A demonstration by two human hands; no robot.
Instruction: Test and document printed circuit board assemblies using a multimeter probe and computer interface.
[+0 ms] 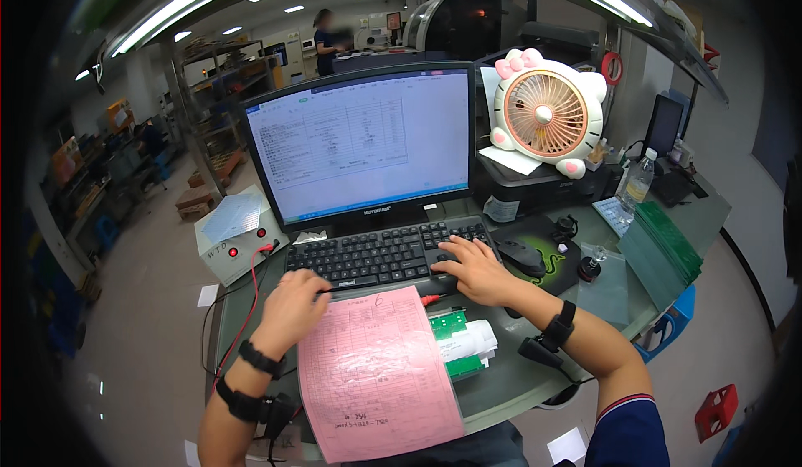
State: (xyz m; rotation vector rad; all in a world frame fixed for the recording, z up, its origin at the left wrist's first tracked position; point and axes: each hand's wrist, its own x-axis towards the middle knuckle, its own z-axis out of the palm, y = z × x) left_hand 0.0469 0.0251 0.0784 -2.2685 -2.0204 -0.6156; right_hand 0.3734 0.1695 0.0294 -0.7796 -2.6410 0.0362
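Here's the keyboard [380, 254], black, full-width, pale-lettered keys in tidy rows, sitting just below the lit monitor [359, 149] and tilting slightly up to the right. The right hand [483, 275] spreads its fingers over the number pad, grasping nothing; the left hand [291, 312] curls at the near-left corner, its grip impossible to tell. Just in front lies a glossy pink form [376, 375], ruled and handwritten.
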